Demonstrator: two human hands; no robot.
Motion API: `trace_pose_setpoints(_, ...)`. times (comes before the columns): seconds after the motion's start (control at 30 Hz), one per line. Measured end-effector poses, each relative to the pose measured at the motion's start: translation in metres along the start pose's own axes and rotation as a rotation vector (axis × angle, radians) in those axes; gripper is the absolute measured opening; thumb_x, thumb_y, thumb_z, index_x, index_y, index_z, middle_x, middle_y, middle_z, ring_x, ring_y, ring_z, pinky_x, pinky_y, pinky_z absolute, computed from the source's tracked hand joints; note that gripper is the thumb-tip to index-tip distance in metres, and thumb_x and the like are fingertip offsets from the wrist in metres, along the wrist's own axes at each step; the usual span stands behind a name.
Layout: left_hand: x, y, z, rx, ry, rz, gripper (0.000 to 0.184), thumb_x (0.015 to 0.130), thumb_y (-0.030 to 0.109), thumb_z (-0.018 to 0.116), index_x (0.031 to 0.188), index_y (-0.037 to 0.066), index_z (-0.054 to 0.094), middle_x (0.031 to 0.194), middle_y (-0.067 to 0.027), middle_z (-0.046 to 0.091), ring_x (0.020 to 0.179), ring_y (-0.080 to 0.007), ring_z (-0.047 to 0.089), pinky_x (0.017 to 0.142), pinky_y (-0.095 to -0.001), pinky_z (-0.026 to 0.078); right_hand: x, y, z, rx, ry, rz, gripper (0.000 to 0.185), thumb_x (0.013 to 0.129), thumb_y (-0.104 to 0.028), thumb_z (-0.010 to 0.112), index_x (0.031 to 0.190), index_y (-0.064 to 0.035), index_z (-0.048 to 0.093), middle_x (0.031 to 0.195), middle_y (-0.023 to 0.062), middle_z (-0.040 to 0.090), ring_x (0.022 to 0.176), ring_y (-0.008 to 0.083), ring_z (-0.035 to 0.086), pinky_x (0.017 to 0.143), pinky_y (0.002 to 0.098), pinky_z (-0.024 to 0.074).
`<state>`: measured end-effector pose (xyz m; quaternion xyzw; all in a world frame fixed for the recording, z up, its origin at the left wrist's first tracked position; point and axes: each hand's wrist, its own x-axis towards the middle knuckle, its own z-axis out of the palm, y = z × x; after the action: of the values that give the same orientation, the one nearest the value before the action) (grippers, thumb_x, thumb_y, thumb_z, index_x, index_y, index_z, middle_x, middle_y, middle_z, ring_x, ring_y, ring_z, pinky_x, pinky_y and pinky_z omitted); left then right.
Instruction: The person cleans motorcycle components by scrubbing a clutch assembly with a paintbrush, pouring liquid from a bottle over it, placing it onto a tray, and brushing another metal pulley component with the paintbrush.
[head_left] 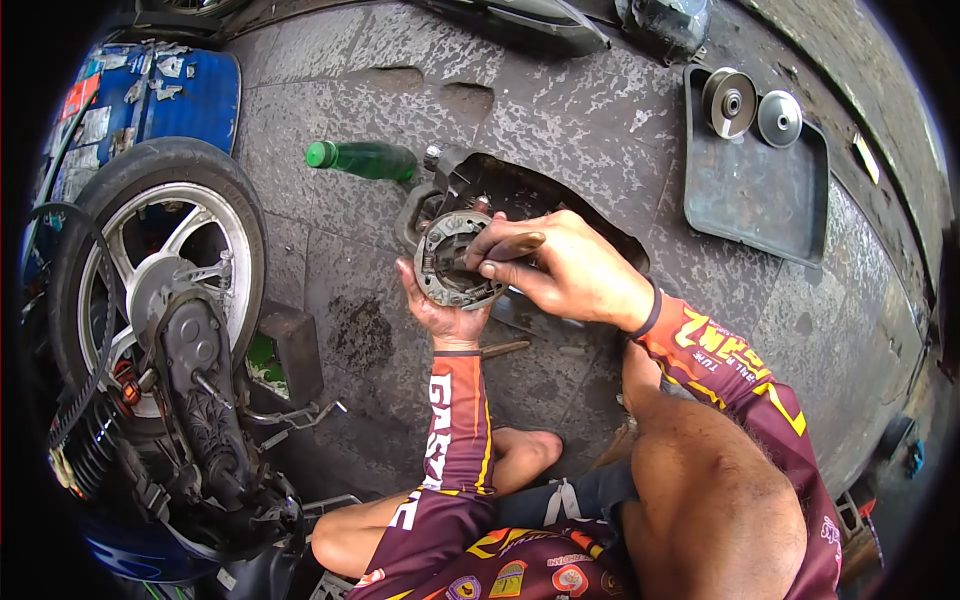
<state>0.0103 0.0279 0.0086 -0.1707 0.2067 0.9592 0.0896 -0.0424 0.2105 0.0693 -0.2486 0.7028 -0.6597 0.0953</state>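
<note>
My left hand (440,312) is wrapped round the lower left edge of a round grey metal clutch assembly (437,268), holding it up with its open face toward me. Over its right side, my right hand (570,265) pinches a tool with a brown rounded handle (518,246). The tool's working end is hidden by the fingers and lies at the clutch's centre. Behind both hands a dark, long hollow cover (520,183) rests on the floor, partly covered by the right hand. A green plastic bottle (370,161) lies beside it, cap pointing left.
On the left stands a scooter's rear wheel (235,225) with its exposed drive case (195,340). A grey tray (755,205) at upper right carries two round metal pulley parts (729,103). A thin stick (505,349) lies on the stained tile floor (345,270) near my foot.
</note>
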Motion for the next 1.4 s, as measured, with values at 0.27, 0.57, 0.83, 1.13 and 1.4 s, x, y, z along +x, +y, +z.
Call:
trace_pose_setpoints(0.27,-0.001,0.010,-0.009,0.090,-0.028,-0.009,0.071,0.091,0.051,0.054,0.148,0.010,0.040,0.139,-0.0206,0.053,0.126,-0.0348,0.054,0.109,-0.0481,0.042,0.013,-0.011,-0.021,-0.192,-0.151,0.043,0.017,0.084,-0.014,0.068,0.099,-0.0051,0.067,0.083,0.0209,0.067,0.081,0.0411,0.065,0.070,0.0473,0.0524)
trace_pose_setpoints(0.57,-0.004,0.011,-0.004,0.350,-0.040,-0.069,0.077,0.089,0.046,0.058,0.148,0.000,0.036,0.131,-0.0218,0.058,0.117,-0.0317,0.060,0.101,-0.0454,0.049,0.012,-0.009,-0.014,-0.201,-0.422,0.025,0.014,0.084,-0.009,0.066,0.097,-0.0034,0.066,0.083,0.0177,0.069,0.080,0.0377,0.067,0.071,0.0441,0.0529)
trace_pose_setpoints(0.83,-0.004,0.010,0.001,0.304,-0.102,-0.081,0.079,0.089,0.045,0.057,0.148,0.000,0.034,0.132,-0.0231,0.056,0.119,-0.0324,0.059,0.103,-0.0451,0.048,0.011,-0.002,-0.014,-0.110,-0.427,-0.021,0.014,0.087,-0.011,0.065,0.100,-0.0049,0.065,0.086,0.0128,0.071,0.082,0.0362,0.067,0.071,0.0428,0.0521)
trace_pose_setpoints(1.13,-0.002,0.007,-0.003,0.317,-0.103,-0.073,0.074,0.091,0.045,0.056,0.145,-0.003,0.038,0.132,-0.0203,0.058,0.119,-0.0297,0.059,0.104,-0.0418,0.047,0.009,-0.016,-0.021,-0.384,-0.393,0.153,0.013,0.085,-0.008,0.066,0.097,-0.0044,0.066,0.085,0.0145,0.070,0.081,0.0364,0.068,0.071,0.0437,0.0531)
trace_pose_setpoints(1.4,0.001,0.001,-0.001,0.171,0.185,-0.018,0.063,0.101,0.053,0.042,0.139,0.004,0.050,0.130,-0.0144,0.060,0.120,-0.0277,0.058,0.102,-0.0437,0.049,-0.015,-0.006,-0.011,-0.276,-0.103,0.207,0.018,0.084,-0.003,0.067,0.103,-0.0024,0.066,0.093,0.0151,0.071,0.088,0.0356,0.069,0.076,0.0388,0.0555)
